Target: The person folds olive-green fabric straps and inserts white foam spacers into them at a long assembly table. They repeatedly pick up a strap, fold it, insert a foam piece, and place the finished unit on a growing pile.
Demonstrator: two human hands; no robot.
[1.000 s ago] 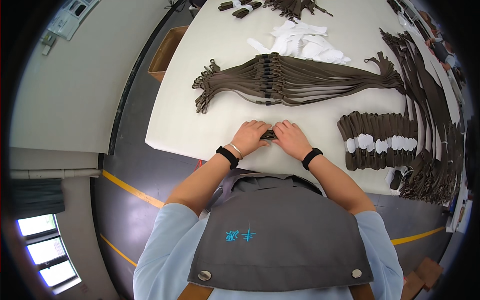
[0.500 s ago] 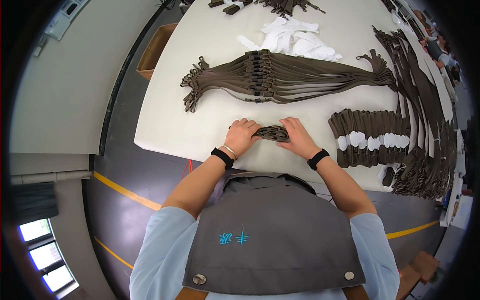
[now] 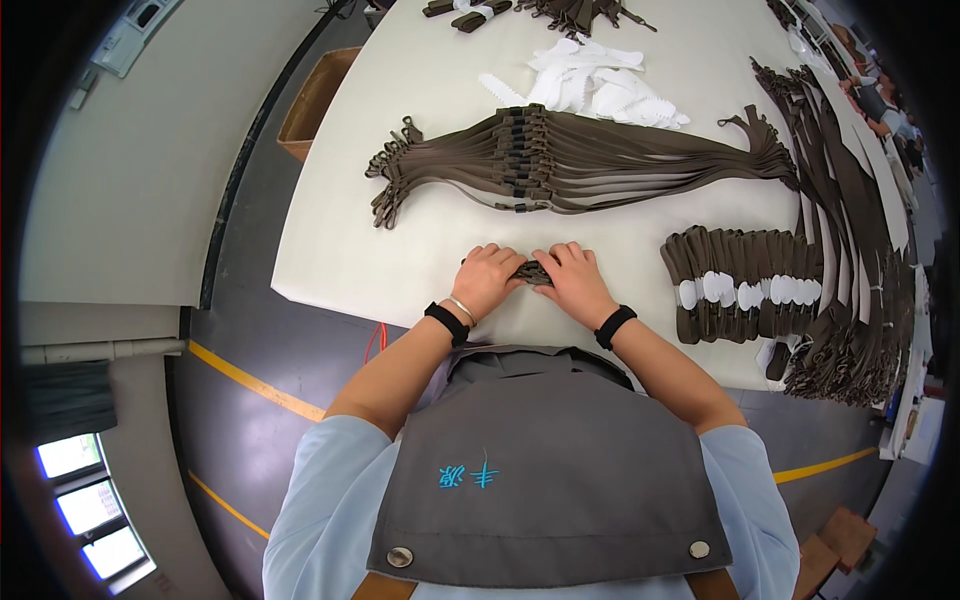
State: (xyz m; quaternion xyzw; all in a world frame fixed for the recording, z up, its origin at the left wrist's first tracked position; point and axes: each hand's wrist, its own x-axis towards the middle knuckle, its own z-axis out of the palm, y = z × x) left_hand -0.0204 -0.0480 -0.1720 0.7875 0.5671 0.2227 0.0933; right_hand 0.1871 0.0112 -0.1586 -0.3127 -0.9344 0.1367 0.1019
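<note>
Near the table's front edge I grip a folded brown webbing strap (image 3: 533,272) between both hands. My left hand (image 3: 488,278) is closed round its left end, and my right hand (image 3: 573,280) is closed on its right end, so only a short stretch shows between them. Beyond my hands lies a wide row of brown straps (image 3: 630,160) with dark buckles at the middle and metal hooks at the left. To the right, a row of folded strap bundles (image 3: 745,245) wears white paper bands (image 3: 750,293).
Behind the long straps, a pile of white paper strips (image 3: 590,80) covers part of the white table (image 3: 340,250). More brown straps (image 3: 850,250) hang together along the right side. A cardboard box (image 3: 315,100) stands on the floor beyond the table's left edge.
My right hand has moved left toward my left hand, covering more of the folded strap. The left hand keeps its grip in nearly the same place.
</note>
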